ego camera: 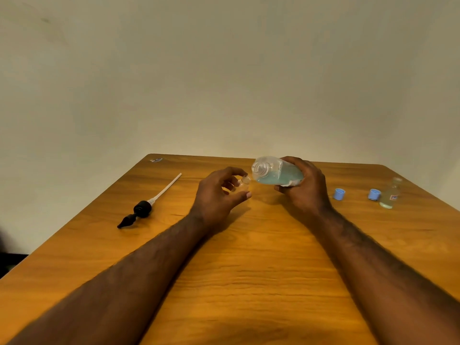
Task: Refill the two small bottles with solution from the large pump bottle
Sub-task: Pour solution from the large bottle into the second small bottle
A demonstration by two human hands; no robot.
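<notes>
**Large bottle tipped toward small bottle's mouth**

On the bench [249,270] I log one pump head [140,210] lying far left. Left hand [216,197], fingers [234,171] curled, pinches one small bottle [244,183]. Right hand [307,189] grips the one large bottle [276,173], tilted, mouth just beside it. Further right stand two blue caps [339,194] and a second small bottle [391,195], upright.

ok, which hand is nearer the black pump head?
Left. The left hand, holding a small bottle, is just right of the pump head; the right hand, gripping the large bottle, is farther right.

Orange-brown wood-grain table [249,282]. Bears at nine o'clock a black plastic pump head with white dip tube [142,208], lying flat; at three o'clock a light-blue round plastic cap [339,194], a second light-blue cap [374,194], just beside it an upright small clear labelled bottle [391,195].
</notes>
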